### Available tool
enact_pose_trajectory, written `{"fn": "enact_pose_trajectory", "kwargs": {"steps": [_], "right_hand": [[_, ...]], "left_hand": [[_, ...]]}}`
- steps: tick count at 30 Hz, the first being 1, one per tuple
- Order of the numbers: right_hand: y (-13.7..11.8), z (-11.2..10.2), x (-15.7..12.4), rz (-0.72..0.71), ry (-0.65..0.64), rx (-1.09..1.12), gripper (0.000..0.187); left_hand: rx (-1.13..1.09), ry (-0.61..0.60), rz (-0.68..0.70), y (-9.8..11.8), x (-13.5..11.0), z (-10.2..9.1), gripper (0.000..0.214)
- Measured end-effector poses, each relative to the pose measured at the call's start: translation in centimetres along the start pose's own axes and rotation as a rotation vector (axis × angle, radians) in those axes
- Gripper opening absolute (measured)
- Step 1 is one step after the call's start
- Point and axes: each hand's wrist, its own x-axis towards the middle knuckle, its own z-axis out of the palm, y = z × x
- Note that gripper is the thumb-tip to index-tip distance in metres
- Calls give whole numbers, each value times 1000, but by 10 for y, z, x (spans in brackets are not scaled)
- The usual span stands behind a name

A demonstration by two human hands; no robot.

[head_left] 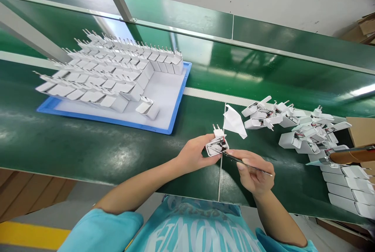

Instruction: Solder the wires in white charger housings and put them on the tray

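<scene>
My left hand [195, 151] is closed around a white plug adapter housing [213, 148], holding it above the green bench with its two pins pointing away from me. The housing's end is open and shows red and dark wires inside. Dark metal tweezers [249, 165] are pinched in my right hand [256, 170], their tips at the housing's open end. Just beyond my hands lies a crumpled piece of white paper or film [234, 122].
Rows of white plug adapters [102, 76] stand in a blue-rimmed tray [187, 74] at left. A loose pile of open adapters [310, 136] lies at right, near a lined-up row [342, 189]. A brown-handled tool [351, 156] juts in from the right. A raised shelf [187, 13] runs behind.
</scene>
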Motion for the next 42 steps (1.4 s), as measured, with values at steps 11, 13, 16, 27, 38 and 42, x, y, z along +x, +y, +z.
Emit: {"fn": "enact_pose_trajectory", "kwargs": {"steps": [11, 13, 16, 27, 38, 42], "right_hand": [[12, -24, -6, -189, 105, -125, 45], [12, -23, -5, -115, 235, -155, 37], [10, -18, 1, 45, 417, -218, 22], [12, -16, -6, 40, 228, -151, 33], [9, -6, 0, -204, -124, -406, 25], [9, -3, -1, -246, -143, -486, 18]], "left_hand": [[-94, -34, -82, 3, 2, -6, 42], [-193, -72, -135, 5, 1, -9, 40], [-320, -119, -212, 7, 1, -13, 34], [-455, -165, -330, 6, 3, -13, 31], [-166, -133, -263, 10, 1, -11, 29], [-91, -123, -220, 9, 0, -9, 31]]}}
